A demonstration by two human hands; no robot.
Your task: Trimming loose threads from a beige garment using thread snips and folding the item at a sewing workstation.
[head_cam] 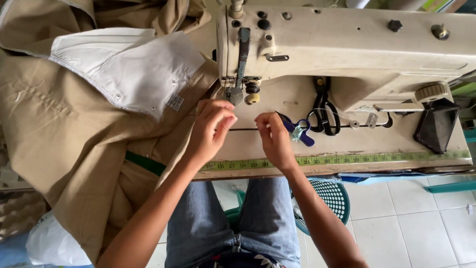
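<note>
Both hands (243,131) pinch, seemingly, fine thread near a small white label (175,102) on khaki cloth (64,134).

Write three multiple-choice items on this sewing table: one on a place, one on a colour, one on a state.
1. Where do the black scissors lie?
A. on the floor
B. on the table under the sewing machine's arm
C. on the tan cloth

2. What colour are the handles of the small snips?
A. blue
B. red
C. white

3. How are the left hand and right hand placed?
A. flat on the lap
B. gripping the black scissors
C. raised over the table, fingertips pinched

Answers: 1 B, they rest beneath the arm. 2 A, the loops are blue. 3 C, both hands pinch near the needle.
</note>
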